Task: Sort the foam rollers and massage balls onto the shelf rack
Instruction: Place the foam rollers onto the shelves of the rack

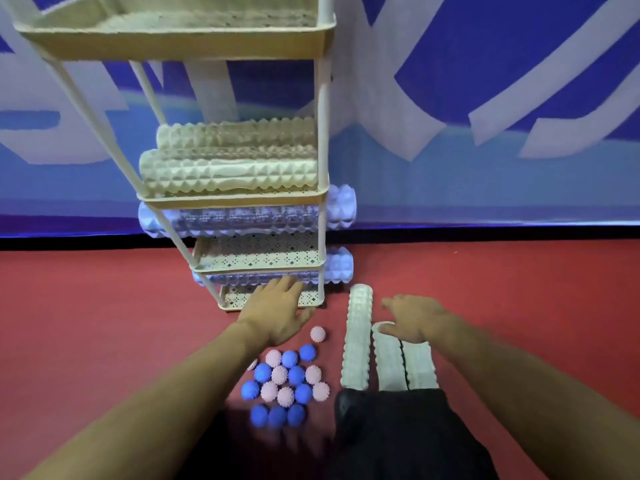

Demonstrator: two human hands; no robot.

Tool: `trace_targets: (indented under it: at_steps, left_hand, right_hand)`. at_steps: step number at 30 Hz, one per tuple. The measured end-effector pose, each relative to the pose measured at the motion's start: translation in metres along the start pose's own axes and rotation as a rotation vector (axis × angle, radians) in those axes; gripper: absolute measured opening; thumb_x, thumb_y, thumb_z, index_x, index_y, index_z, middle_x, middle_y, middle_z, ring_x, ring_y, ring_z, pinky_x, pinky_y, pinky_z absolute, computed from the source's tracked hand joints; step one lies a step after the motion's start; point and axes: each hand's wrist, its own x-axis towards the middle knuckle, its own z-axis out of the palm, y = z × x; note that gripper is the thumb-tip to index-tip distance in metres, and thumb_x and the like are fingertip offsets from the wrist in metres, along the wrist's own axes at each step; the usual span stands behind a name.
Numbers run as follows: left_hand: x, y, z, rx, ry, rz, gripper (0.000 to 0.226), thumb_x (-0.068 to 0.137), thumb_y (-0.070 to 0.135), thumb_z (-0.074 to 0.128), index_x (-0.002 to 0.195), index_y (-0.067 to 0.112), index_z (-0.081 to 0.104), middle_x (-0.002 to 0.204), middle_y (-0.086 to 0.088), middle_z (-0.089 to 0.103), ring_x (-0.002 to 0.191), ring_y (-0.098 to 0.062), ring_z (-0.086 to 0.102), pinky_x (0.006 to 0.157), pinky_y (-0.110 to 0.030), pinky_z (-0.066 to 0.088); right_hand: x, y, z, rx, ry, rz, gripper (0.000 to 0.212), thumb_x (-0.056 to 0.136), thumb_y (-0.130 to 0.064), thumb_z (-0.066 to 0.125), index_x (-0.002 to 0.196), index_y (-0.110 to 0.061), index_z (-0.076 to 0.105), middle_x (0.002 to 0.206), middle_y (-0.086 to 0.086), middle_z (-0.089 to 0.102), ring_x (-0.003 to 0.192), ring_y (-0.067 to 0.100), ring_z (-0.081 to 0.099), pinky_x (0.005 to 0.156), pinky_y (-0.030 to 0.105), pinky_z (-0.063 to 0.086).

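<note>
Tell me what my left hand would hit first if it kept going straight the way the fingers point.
Probably the purple foam roller on the rack's lower shelf; the left hand has its fingertips right at it, though depth is unclear.

The red floor (pixel 104 323) carried a cream shelf rack (pixel 320 150), a cluster of blue and pink spiky balls (pixel 285 386) and three white foam rollers (pixel 358 337) lying side by side. The rack's tiers held two cream rollers (pixel 228 174) and, lower down, lavender rollers (pixel 242 220).

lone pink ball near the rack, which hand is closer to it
Left. The left hand hovers just up-left of the lone pink ball; the right hand is across the white rollers, farther right.
</note>
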Motion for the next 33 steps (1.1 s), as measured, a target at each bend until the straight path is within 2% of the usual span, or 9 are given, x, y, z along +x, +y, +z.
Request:
trace_targets:
  at_steps: [7, 10, 13, 17, 20, 23, 27, 30, 33]
  left_hand:
    - [0.065, 0.024, 0.099, -0.271, -0.307, -0.084, 0.058, 0.1, 0.053, 0.045, 0.149, 0.022, 0.038, 0.151, -0.004, 0.038, 0.13, -0.03, 0.05, 0.106, -0.042, 0.042]
    - [0.084, 0.025, 0.136, -0.367, -0.389, -0.155, 0.057, 0.1, 0.053, 0.046, 0.149, 0.025, 0.038, 0.152, -0.005, 0.039, 0.134, -0.03, 0.047, 0.11, -0.039, 0.039]
    - [0.094, 0.019, 0.162, -0.411, -0.426, -0.207, 0.056, 0.1, 0.053, 0.046, 0.148, 0.024, 0.04, 0.15, -0.006, 0.042, 0.132, -0.03, 0.047, 0.111, -0.038, 0.038]
    - [0.095, 0.004, 0.181, -0.476, -0.451, -0.238, 0.057, 0.099, 0.055, 0.047, 0.147, 0.026, 0.04, 0.147, -0.004, 0.044, 0.126, -0.029, 0.053, 0.108, -0.036, 0.041]
    - [0.089, -0.014, 0.189, -0.511, -0.431, -0.258, 0.057, 0.098, 0.056, 0.048, 0.147, 0.027, 0.041, 0.147, -0.001, 0.045, 0.125, -0.026, 0.055, 0.106, -0.035, 0.043]
    - [0.079, -0.03, 0.188, -0.529, -0.411, -0.278, 0.057, 0.099, 0.052, 0.05, 0.147, 0.024, 0.042, 0.148, -0.001, 0.046, 0.124, -0.024, 0.056, 0.105, -0.031, 0.042]
    - [0.066, -0.04, 0.177, -0.515, -0.426, -0.294, 0.06, 0.098, 0.054, 0.049, 0.148, 0.021, 0.041, 0.149, -0.003, 0.046, 0.124, -0.024, 0.055, 0.106, -0.034, 0.042]
    - [0.059, -0.033, 0.149, -0.552, -0.406, -0.284, 0.064, 0.097, 0.058, 0.05, 0.148, 0.021, 0.04, 0.15, -0.004, 0.046, 0.128, -0.025, 0.053, 0.108, -0.035, 0.042]
    - [0.052, -0.016, 0.101, -0.666, -0.408, -0.289, 0.068, 0.094, 0.062, 0.052, 0.147, 0.022, 0.042, 0.147, -0.004, 0.05, 0.126, -0.024, 0.055, 0.107, -0.034, 0.043]
  right_hand:
    - [0.073, 0.032, 0.102, 0.24, -0.206, 0.178, 0.065, 0.096, -0.058, 0.05, 0.15, -0.025, 0.037, 0.14, 0.003, 0.057, 0.125, 0.026, 0.056, 0.098, 0.039, 0.049]
    - [0.109, 0.021, 0.137, 0.423, -0.213, 0.257, 0.063, 0.092, -0.059, 0.054, 0.14, -0.019, 0.046, 0.115, 0.002, 0.068, 0.107, 0.024, 0.064, 0.09, 0.038, 0.052]
    - [0.136, 0.003, 0.165, 0.628, -0.23, 0.383, 0.067, 0.087, -0.065, 0.057, 0.128, -0.013, 0.053, 0.116, 0.002, 0.068, 0.104, 0.023, 0.065, 0.088, 0.037, 0.053]
    - [0.161, -0.022, 0.209, 0.86, -0.283, 0.526, 0.07, 0.068, -0.074, 0.062, 0.111, -0.018, 0.067, 0.101, -0.001, 0.073, 0.091, 0.02, 0.07, 0.087, 0.039, 0.057]
    - [0.171, -0.035, 0.243, 1.0, -0.19, 0.625, 0.082, 0.046, -0.079, 0.068, 0.103, -0.02, 0.065, 0.092, -0.005, 0.074, 0.081, 0.017, 0.072, 0.08, 0.038, 0.06]
    - [0.165, -0.047, 0.227, 1.045, -0.112, 0.694, 0.069, 0.062, -0.067, 0.077, 0.102, -0.015, 0.057, 0.099, -0.002, 0.07, 0.089, 0.02, 0.068, 0.085, 0.035, 0.057]
    - [0.153, -0.048, 0.197, 1.161, -0.174, 0.672, 0.081, 0.07, -0.063, 0.078, 0.126, -0.006, 0.058, 0.115, 0.003, 0.069, 0.097, 0.022, 0.066, 0.089, 0.035, 0.054]
    - [0.13, -0.053, 0.172, 1.516, -0.237, 0.595, 0.053, 0.081, -0.048, 0.078, 0.117, -0.01, 0.067, 0.102, 0.004, 0.076, 0.096, 0.025, 0.073, 0.093, 0.047, 0.058]
    - [0.088, -0.059, 0.133, 1.813, -0.252, 0.43, 0.043, 0.088, -0.043, 0.073, 0.121, -0.015, 0.068, 0.109, 0.009, 0.076, 0.104, 0.029, 0.072, 0.092, 0.048, 0.058]
